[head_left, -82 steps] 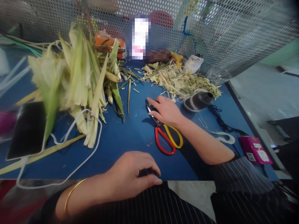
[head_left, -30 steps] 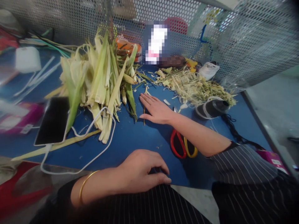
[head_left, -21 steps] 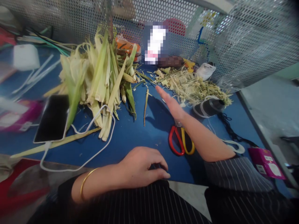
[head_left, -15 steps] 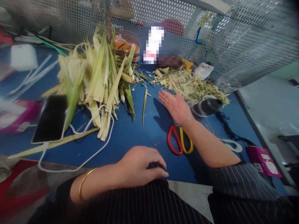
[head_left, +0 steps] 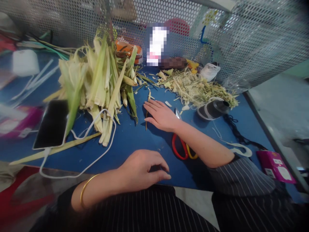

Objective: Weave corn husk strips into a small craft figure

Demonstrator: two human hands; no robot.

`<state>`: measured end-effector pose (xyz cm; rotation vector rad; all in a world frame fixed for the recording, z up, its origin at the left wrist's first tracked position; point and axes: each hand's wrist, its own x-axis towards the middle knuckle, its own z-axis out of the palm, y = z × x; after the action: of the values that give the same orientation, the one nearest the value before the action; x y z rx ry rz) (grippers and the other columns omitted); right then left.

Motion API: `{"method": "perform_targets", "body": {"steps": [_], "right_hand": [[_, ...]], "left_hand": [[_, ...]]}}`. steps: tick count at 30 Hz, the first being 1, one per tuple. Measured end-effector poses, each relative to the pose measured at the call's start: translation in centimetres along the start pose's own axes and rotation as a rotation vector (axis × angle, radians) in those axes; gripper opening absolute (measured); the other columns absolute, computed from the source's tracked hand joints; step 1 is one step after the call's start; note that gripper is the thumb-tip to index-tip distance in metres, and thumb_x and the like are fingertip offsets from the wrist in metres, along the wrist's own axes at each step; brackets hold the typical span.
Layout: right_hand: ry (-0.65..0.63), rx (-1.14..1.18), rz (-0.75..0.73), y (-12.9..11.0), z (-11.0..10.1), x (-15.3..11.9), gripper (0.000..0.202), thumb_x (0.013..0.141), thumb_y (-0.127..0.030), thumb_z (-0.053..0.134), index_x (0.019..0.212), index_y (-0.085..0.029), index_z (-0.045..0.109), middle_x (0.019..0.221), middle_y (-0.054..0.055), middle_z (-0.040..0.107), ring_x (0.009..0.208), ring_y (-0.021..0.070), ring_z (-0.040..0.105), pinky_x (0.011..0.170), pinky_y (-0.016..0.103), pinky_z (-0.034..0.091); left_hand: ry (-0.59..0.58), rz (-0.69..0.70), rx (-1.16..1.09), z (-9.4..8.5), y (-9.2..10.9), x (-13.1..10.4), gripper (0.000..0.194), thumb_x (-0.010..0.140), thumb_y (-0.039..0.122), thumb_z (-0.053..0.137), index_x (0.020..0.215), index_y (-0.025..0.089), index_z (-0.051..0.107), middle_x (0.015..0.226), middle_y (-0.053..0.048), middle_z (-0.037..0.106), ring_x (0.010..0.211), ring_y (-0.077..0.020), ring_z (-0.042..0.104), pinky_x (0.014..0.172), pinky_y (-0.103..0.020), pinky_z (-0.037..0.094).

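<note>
My right hand (head_left: pixel 161 115) lies palm down over the blue tabletop (head_left: pixel 135 138), fingers stretched out, covering part of a thin dry strip (head_left: pixel 149 95). Whether it presses on the strip I cannot tell. Under my right forearm are scissors (head_left: pixel 174 149) with one red and one yellow handle, their blade tip showing above the wrist. My left hand (head_left: pixel 141 169) rests at the table's near edge, fingers loosely bent, thumb apart, holding nothing. A bundle of pale green corn husks (head_left: pixel 102 77) stands at the left. Beyond my right hand spreads a heap of husk shreds (head_left: pixel 190 85).
A black cone of thread (head_left: pixel 212 109) lies right of the shreds. On the left, a phone (head_left: pixel 51 124) has a white cable (head_left: pixel 106 149) looping over the table. A purple packet (head_left: pixel 275 166) sits at the right edge. Perforated metal panels (head_left: pixel 79 19) rise behind.
My right hand has swung left and down from near the shreds, turning flat over the thin strip. White scraps and the scissors' blade tip now show. My left hand has barely moved.
</note>
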<state>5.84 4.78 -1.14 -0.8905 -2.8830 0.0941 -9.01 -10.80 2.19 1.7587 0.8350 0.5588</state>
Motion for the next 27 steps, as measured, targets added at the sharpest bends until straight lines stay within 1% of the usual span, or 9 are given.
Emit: {"method": "perform_targets", "body": {"steps": [3, 6, 8, 10, 13, 16, 21, 24, 27], "right_hand": [[0.052, -0.058, 0.121, 2.2, 0.1, 0.9, 0.077, 0.092, -0.062, 0.023, 0.142, -0.006, 0.039, 0.146, 0.018, 0.042, 0.14, 0.031, 0.032, 0.116, 0.049, 0.022], [0.23, -0.127, 0.312, 4.5, -0.7, 1.0, 0.083, 0.09, -0.066, 0.023, 0.148, -0.007, 0.028, 0.154, 0.019, 0.028, 0.144, 0.0338, 0.021, 0.115, 0.056, 0.016], [0.281, -0.129, 0.334, 5.3, -1.3, 0.6, 0.077, 0.092, -0.063, 0.022, 0.15, -0.012, 0.023, 0.156, 0.015, 0.023, 0.145, 0.032, 0.018, 0.115, 0.056, 0.016], [0.255, -0.088, 0.283, 5.0, -1.8, 0.0, 0.071, 0.094, -0.059, 0.022, 0.148, -0.015, 0.028, 0.155, 0.014, 0.029, 0.144, 0.0301, 0.022, 0.115, 0.055, 0.019], [0.118, 0.026, 0.087, 3.3, -1.8, -0.9, 0.066, 0.094, -0.056, 0.027, 0.143, -0.013, 0.039, 0.149, 0.015, 0.039, 0.142, 0.0278, 0.029, 0.115, 0.05, 0.026], [-0.006, 0.141, -0.109, 1.3, -1.2, -0.6, 0.063, 0.095, -0.053, 0.03, 0.143, -0.013, 0.038, 0.151, 0.014, 0.037, 0.143, 0.0256, 0.027, 0.115, 0.047, 0.028], [-0.041, 0.199, -0.111, 1.5, 0.7, 3.5, 0.062, 0.096, -0.047, 0.029, 0.145, -0.009, 0.035, 0.153, 0.017, 0.032, 0.143, 0.0257, 0.026, 0.116, 0.047, 0.027], [-0.003, 0.149, -0.095, 3.8, 1.9, 6.9, 0.061, 0.096, -0.045, 0.029, 0.144, -0.009, 0.035, 0.152, 0.016, 0.033, 0.143, 0.025, 0.026, 0.117, 0.046, 0.024], [0.027, 0.135, 0.065, 7.3, 2.6, 9.4, 0.061, 0.094, -0.041, 0.033, 0.144, -0.006, 0.036, 0.153, 0.017, 0.031, 0.143, 0.0258, 0.026, 0.118, 0.045, 0.022]], "left_hand": [[0.003, -0.001, 0.002, 0.0, -0.1, 0.0, 0.02, 0.085, 0.032, 0.063, 0.089, 0.015, 0.072, 0.089, -0.004, 0.071, 0.085, -0.014, 0.064, 0.078, -0.023, 0.046], [0.002, 0.005, 0.015, -0.1, -0.1, 0.0, 0.021, 0.086, 0.033, 0.062, 0.089, 0.014, 0.071, 0.088, -0.004, 0.071, 0.084, -0.014, 0.064, 0.077, -0.023, 0.046], [-0.005, 0.013, 0.03, -0.1, -0.2, 0.0, 0.021, 0.086, 0.033, 0.062, 0.09, 0.014, 0.071, 0.087, -0.004, 0.071, 0.083, -0.014, 0.064, 0.076, -0.023, 0.046], [-0.016, 0.025, 0.04, -0.1, -0.1, -0.1, 0.021, 0.086, 0.033, 0.061, 0.09, 0.014, 0.071, 0.088, -0.004, 0.071, 0.083, -0.0142, 0.064, 0.076, -0.023, 0.046], [-0.027, 0.033, 0.046, 0.0, -0.1, -0.1, 0.021, 0.086, 0.033, 0.061, 0.09, 0.014, 0.071, 0.089, -0.004, 0.072, 0.084, -0.0145, 0.064, 0.076, -0.024, 0.046], [-0.033, 0.04, 0.05, 0.1, 0.0, -0.1, 0.021, 0.086, 0.033, 0.061, 0.09, 0.015, 0.071, 0.089, -0.004, 0.072, 0.084, -0.015, 0.065, 0.077, -0.024, 0.046], [-0.019, 0.015, 0.051, 0.1, 0.0, -0.1, 0.02, 0.086, 0.033, 0.062, 0.091, 0.016, 0.071, 0.089, -0.005, 0.072, 0.085, -0.0155, 0.065, 0.078, -0.025, 0.046], [-0.001, 0.0, 0.057, 0.0, -0.1, -0.1, 0.021, 0.086, 0.033, 0.062, 0.091, 0.015, 0.071, 0.089, -0.005, 0.071, 0.084, -0.015, 0.064, 0.077, -0.024, 0.046], [0.01, -0.005, 0.069, 0.0, -0.1, -0.1, 0.02, 0.086, 0.032, 0.062, 0.091, 0.015, 0.071, 0.089, -0.005, 0.071, 0.084, -0.0145, 0.064, 0.077, -0.024, 0.046]]}}
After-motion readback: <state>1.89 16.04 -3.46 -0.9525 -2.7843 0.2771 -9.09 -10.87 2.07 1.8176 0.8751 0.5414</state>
